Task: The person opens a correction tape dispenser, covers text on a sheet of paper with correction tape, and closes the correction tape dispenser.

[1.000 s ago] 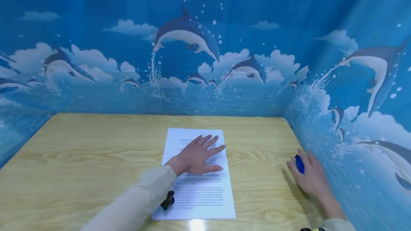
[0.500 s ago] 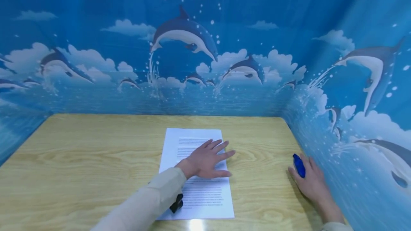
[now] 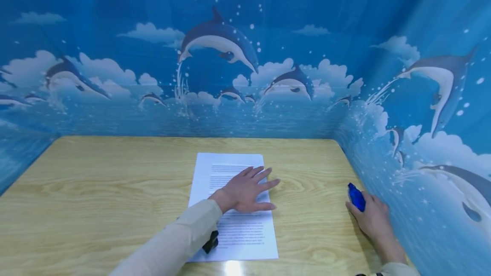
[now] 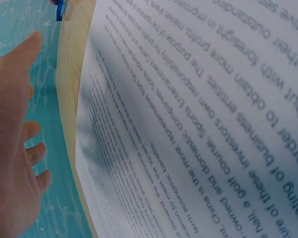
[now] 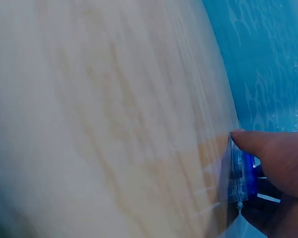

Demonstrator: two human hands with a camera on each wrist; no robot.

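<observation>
Printed sheets of paper [image 3: 245, 242] lie on the wooden table, their text in several paragraphs. Over them my left hand [image 3: 245, 191] is spread, palm down, its fingertips reaching past the paper's right edge. In the left wrist view the left hand [image 4: 12, 144] shows at the left, holding nothing, with the print close beside it. A small blue correction tape [image 3: 356, 198] with a narrow tip is near the table's right edge. My right hand [image 3: 374, 220] grips it between thumb and fingers. The right wrist view shows its clear and blue casing, partly hidden by the right hand [image 5: 283, 173].
The wood-grain table [image 3: 115, 182] is bounded at the back and sides by a blue curtain [image 3: 153, 114] printed with dolphins. On the right, the curtain hangs close to my right hand. A dark wrist device [image 3: 210, 242] sits at my left cuff, over the paper.
My left hand has moved right across the paper, its fingers now beyond the edge. My right hand has lowered and closed round the correction tape. The head view has turned slightly right.
</observation>
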